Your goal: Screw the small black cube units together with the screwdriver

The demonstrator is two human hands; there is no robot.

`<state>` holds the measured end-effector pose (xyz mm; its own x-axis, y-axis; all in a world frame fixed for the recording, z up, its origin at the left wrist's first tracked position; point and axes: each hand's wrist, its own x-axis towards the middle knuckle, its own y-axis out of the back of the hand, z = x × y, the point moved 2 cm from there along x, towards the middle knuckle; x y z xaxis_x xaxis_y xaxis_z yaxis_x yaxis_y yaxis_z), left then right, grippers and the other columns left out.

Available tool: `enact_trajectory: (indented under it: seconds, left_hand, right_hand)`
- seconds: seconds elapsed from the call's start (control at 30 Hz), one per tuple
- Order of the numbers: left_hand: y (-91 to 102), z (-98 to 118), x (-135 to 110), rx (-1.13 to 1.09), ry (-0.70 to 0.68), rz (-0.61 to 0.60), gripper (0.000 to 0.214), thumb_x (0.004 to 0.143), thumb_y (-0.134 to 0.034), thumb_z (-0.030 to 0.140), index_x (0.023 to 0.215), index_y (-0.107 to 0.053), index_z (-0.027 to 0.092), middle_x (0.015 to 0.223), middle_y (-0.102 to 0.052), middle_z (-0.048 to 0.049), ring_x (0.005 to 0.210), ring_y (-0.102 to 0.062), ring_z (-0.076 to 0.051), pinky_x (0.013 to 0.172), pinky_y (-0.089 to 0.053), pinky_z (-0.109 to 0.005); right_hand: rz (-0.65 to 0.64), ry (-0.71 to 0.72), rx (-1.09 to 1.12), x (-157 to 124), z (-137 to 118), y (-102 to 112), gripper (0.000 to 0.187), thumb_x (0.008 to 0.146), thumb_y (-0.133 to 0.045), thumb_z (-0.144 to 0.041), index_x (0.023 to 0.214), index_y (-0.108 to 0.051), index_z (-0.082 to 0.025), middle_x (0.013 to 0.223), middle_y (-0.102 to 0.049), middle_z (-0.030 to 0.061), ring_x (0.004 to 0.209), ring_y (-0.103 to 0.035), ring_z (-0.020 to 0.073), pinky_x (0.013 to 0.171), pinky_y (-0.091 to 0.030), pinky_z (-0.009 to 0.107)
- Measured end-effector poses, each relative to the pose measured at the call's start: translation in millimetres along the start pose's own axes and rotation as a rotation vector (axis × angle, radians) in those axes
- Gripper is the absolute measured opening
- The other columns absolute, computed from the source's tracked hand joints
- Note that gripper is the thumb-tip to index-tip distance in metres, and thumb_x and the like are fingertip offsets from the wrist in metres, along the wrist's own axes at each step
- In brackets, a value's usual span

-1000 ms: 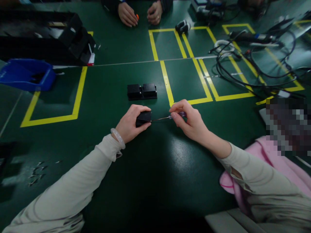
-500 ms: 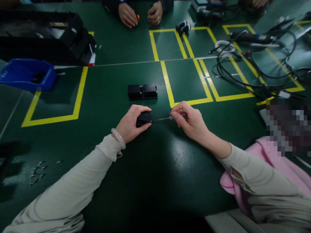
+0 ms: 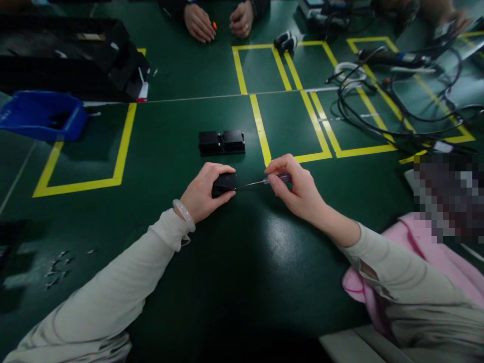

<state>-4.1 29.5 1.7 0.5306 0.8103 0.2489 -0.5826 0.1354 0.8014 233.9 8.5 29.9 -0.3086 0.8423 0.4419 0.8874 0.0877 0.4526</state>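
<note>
My left hand [image 3: 202,192] is closed around a small black block [image 3: 224,183] resting on the green table [image 3: 234,262]. My right hand [image 3: 297,189] pinches the purple handle of a thin screwdriver [image 3: 264,181]. Its metal shaft runs left and its tip touches the right side of the block. Two more black blocks [image 3: 222,142] sit side by side just beyond my hands.
Yellow tape outlines [image 3: 291,126] mark the table. A blue bin [image 3: 41,115] and a black case [image 3: 71,55] stand at the far left. Tangled cables [image 3: 381,101] cover the far right. Another person's hands [image 3: 219,21] rest at the far edge. Small screws [image 3: 56,267] lie near left. Pink cloth [image 3: 416,267] lies at right.
My hands have shifted only slightly; the screwdriver stays against the block.
</note>
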Motion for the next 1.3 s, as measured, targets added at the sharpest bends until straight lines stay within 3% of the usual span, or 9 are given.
enact_trajectory:
  seconds: [0.2, 0.4, 0.67, 0.8, 0.9, 1.1, 1.17, 1.23, 1.3]
  left_hand:
    - [0.3, 0, 0, -0.004, -0.016, 0.006, 0.041, 0.089, -0.066, 0.028, 0.127, -0.053, 0.020, 0.122, -0.058, -0.0071, 0.116, -0.057, -0.024, 0.103, -0.049, -0.042]
    - [0.0, 0, 0, 0.004, -0.007, 0.000, 0.041, 0.089, -0.066, 0.028, 0.126, -0.053, 0.020, 0.122, -0.058, -0.0071, 0.115, -0.057, -0.024, 0.101, -0.050, -0.041]
    - [0.0, 0, -1, 0.012, -0.001, -0.004, 0.041, 0.089, -0.066, 0.029, 0.127, -0.053, 0.020, 0.122, -0.057, -0.0072, 0.116, -0.057, -0.024, 0.102, -0.049, -0.042]
    - [0.2, -1, 0, 0.011, 0.006, -0.003, 0.041, 0.089, -0.066, 0.029, 0.127, -0.053, 0.021, 0.122, -0.057, -0.0068, 0.115, -0.057, -0.024, 0.102, -0.049, -0.043]
    - [-0.1, -1, 0, 0.013, 0.001, -0.003, 0.041, 0.089, -0.066, 0.029, 0.127, -0.053, 0.021, 0.122, -0.058, -0.0064, 0.116, -0.057, -0.024, 0.102, -0.049, -0.043]
    - [-0.3, 0, -1, 0.005, -0.001, 0.000, 0.041, 0.088, -0.067, 0.028, 0.127, -0.053, 0.020, 0.122, -0.058, -0.0069, 0.115, -0.057, -0.024, 0.102, -0.049, -0.042]
    - [-0.1, 1, 0, 0.000, -0.004, 0.002, 0.041, 0.088, -0.067, 0.027, 0.126, -0.053, 0.020, 0.122, -0.058, -0.0068, 0.115, -0.057, -0.024, 0.102, -0.049, -0.042]
    - [-0.1, 1, 0, -0.004, -0.006, 0.004, 0.040, 0.088, -0.067, 0.028, 0.126, -0.053, 0.021, 0.121, -0.058, -0.0066, 0.116, -0.057, -0.024, 0.102, -0.049, -0.042]
    - [-0.3, 2, 0, -0.004, -0.003, 0.002, 0.040, 0.088, -0.066, 0.028, 0.126, -0.053, 0.021, 0.121, -0.058, -0.0066, 0.116, -0.057, -0.024, 0.102, -0.049, -0.043]
  right_hand:
    - [-0.008, -0.024, -0.044, 0, 1, 2, 0.014, 0.096, -0.057, -0.028, 0.085, -0.054, -0.020, 0.064, -0.052, -0.0074, 0.052, -0.050, 0.0047, 0.053, -0.036, 0.020]
    - [-0.006, -0.063, 0.002, 0, 2, 1, 0.007, 0.096, -0.055, -0.021, 0.102, -0.052, -0.020, 0.071, -0.054, -0.0065, 0.055, -0.052, 0.0062, 0.058, -0.042, 0.021]
    - [-0.021, -0.021, -0.054, 3, -3, 3, 0.013, 0.095, -0.057, -0.025, 0.085, -0.052, -0.020, 0.065, -0.053, -0.0068, 0.052, -0.050, 0.0051, 0.053, -0.037, 0.019]
    - [-0.020, -0.010, -0.060, 2, -3, 2, 0.003, 0.095, -0.056, -0.021, 0.093, -0.053, -0.020, 0.075, -0.058, -0.0040, 0.060, -0.057, 0.0066, 0.058, -0.042, 0.019]
    - [-0.013, 0.011, -0.098, 0, -3, 2, 0.012, 0.093, -0.056, -0.018, 0.104, -0.053, -0.019, 0.083, -0.060, -0.0012, 0.068, -0.060, 0.0093, 0.062, -0.045, 0.021]
    - [-0.042, 0.032, -0.123, 0, -5, 2, 0.008, 0.096, -0.054, -0.025, 0.090, -0.053, -0.021, 0.072, -0.058, -0.0039, 0.059, -0.055, 0.0077, 0.057, -0.042, 0.020]
    - [-0.038, 0.037, -0.126, 0, -6, 2, 0.001, 0.096, -0.053, -0.022, 0.096, -0.054, -0.021, 0.074, -0.059, -0.0033, 0.062, -0.056, 0.0084, 0.060, -0.044, 0.021]
    - [-0.038, 0.049, -0.144, -1, -7, 2, 0.007, 0.094, -0.053, -0.019, 0.102, -0.054, -0.020, 0.077, -0.059, -0.0026, 0.065, -0.058, 0.0092, 0.063, -0.046, 0.022]
    - [-0.054, 0.074, -0.174, -1, -9, 2, 0.004, 0.094, -0.054, -0.021, 0.098, -0.054, -0.020, 0.075, -0.058, -0.0030, 0.064, -0.057, 0.0087, 0.061, -0.044, 0.021]
